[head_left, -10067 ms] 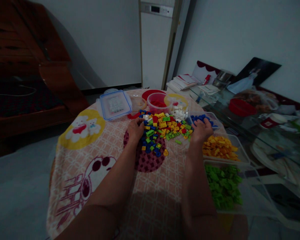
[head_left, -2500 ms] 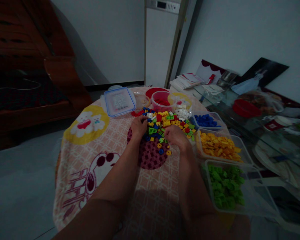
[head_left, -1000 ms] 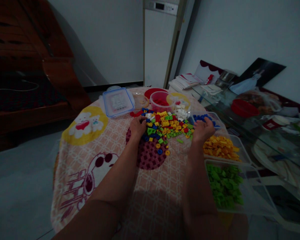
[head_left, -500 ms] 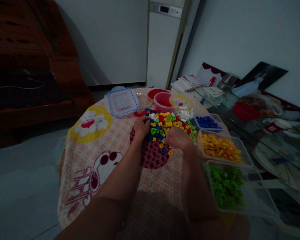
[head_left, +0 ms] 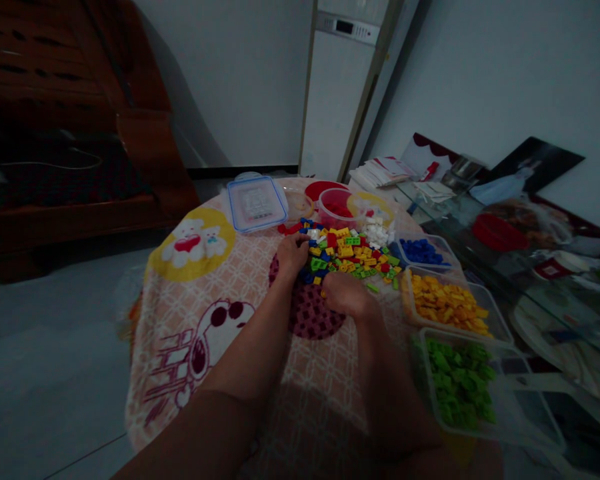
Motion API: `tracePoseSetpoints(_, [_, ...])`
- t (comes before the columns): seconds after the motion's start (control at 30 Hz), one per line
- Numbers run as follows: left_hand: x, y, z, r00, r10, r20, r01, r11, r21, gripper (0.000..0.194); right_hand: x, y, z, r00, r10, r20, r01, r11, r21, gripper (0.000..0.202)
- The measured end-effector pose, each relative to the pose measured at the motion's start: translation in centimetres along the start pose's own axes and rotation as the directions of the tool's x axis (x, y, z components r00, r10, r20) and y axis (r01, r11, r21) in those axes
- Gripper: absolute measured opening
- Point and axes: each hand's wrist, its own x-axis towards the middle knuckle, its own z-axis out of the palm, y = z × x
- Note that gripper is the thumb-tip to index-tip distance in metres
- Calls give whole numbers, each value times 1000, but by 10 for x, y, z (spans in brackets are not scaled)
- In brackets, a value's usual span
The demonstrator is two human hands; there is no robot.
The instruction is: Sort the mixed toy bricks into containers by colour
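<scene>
A mixed pile of toy building bricks [head_left: 347, 250] in yellow, green, blue, red and white lies on the cloth-covered round table. My left hand [head_left: 293, 255] rests at the pile's left edge, fingers bent in against the bricks; what lies under its fingertips is hidden. My right hand [head_left: 349, 293] is closed low over the near edge of the pile. A bit of a small yellow piece [head_left: 323, 293] shows at its fingertips, and the rest of what it covers cannot be seen.
Clear boxes of blue bricks [head_left: 423, 252], yellow bricks [head_left: 447, 303] and green bricks [head_left: 460, 383] line the right side. Behind the pile stand a round tub of red bricks [head_left: 337, 205], white bricks [head_left: 377, 231] and a blue-rimmed lid [head_left: 257, 203]. A cluttered glass table [head_left: 460, 233] adjoins at right.
My right hand has moved slightly left and down, over the small round yellow and blue pieces that lay bare before. My left hand stays by the pile. The view has shifted a little.
</scene>
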Motion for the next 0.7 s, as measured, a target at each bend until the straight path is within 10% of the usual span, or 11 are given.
tracePoseSetpoints(0.47, [1, 2, -1, 1000, 11, -10, -10, 999, 44, 31, 5, 29, -5, 981, 48, -190, 33, 915, 401, 19])
tracePoseSetpoints(0.7, [2, -1, 2, 1000, 17, -10, -17, 999, 35, 32, 16, 73, 11, 876, 380, -298, 64, 521, 851, 22])
